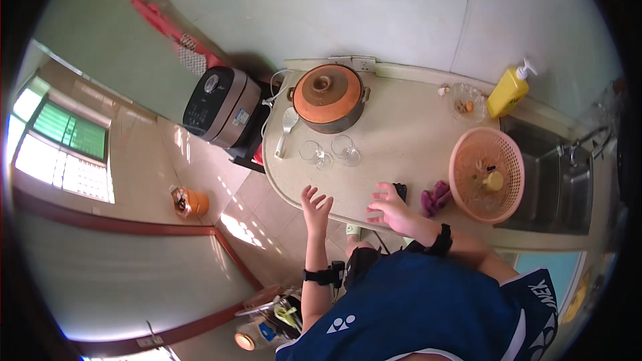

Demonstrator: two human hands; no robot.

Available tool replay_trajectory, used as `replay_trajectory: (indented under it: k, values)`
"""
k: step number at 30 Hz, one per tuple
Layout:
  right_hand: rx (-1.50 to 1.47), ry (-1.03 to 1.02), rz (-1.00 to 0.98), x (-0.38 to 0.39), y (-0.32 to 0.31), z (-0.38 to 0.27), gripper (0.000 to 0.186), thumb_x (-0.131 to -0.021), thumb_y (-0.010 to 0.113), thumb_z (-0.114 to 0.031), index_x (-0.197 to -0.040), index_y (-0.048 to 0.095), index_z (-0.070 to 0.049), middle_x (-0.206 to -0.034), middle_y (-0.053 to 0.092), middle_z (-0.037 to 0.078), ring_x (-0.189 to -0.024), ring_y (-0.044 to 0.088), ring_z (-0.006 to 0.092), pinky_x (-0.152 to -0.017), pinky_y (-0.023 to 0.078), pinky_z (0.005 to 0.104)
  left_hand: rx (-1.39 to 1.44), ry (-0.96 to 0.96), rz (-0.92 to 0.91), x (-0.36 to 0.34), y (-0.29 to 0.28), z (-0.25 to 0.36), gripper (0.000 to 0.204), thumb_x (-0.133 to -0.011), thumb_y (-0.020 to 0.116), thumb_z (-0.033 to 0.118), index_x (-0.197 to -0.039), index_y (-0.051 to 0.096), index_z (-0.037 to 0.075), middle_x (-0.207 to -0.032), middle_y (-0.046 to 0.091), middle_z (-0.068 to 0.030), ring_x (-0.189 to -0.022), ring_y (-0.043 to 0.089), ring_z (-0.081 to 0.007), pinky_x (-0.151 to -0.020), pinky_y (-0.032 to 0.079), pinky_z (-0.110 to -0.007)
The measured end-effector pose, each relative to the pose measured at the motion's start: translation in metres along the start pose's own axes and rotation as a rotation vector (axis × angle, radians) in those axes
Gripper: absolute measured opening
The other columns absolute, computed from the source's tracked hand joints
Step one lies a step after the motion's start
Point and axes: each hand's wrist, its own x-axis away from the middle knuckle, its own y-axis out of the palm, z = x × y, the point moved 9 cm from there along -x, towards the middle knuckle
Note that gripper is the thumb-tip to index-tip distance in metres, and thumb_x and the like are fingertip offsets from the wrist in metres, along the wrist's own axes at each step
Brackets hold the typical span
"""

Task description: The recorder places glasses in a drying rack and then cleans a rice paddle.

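Both grips are empty, fingers spread wide: the left grip [316, 210] at the rounded edge of the counter [408, 124], the right grip [389, 210] to its right. One black item [400, 191], partly hidden, lies just beyond the right grip; one purple cloth [436, 198] lies bunched to its right. Ahead of both grips I count two clear glasses [309, 151], side by side, set back from the edge, perhaps against being knocked off. One pink basket [513, 167] sits farther right of the right grip, beside one sink [552, 184], probably to keep drips close. Beyond the left grip lies one white spoon [289, 119]; farther still, one lidded pot [324, 90], likely kept back for its bulk.
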Motion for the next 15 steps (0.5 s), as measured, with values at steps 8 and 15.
replay_trajectory:
  k: [8, 15]
  values:
    - [-0.712, 0.051, 0.137, -0.12, 0.013, 0.02, 0.06, -0.074, 0.049, -0.005, -0.122, 0.013, -0.014, -0.108, 0.034, 0.019, -0.087, 0.046, 0.0309, -0.071, 0.045, 0.048, -0.194, -0.04, -0.324, -0.12, 0.008, -0.019, 0.087, -0.055, 0.073, 0.007, -0.123, 0.018, 0.007, -0.118, 0.031, -0.0147, -0.1, 0.042, -0.0273, -0.075, 0.044, -0.036]
    - [-1.002, 0.11, 0.076, -0.147, 0.034, 0.011, 0.051, -0.08, 0.036, -0.045, -0.107, 0.036, -0.001, -0.093, 0.048, 0.019, -0.075, 0.048, 0.0237, -0.061, 0.042, 0.0325, -0.085, -0.001, -0.592, -0.138, 0.03, -0.025, 0.066, -0.058, 0.07, 0.003, -0.113, 0.033, 0.002, -0.112, 0.04, -0.0126, -0.102, 0.043, -0.0237, -0.08, 0.04, -0.033]
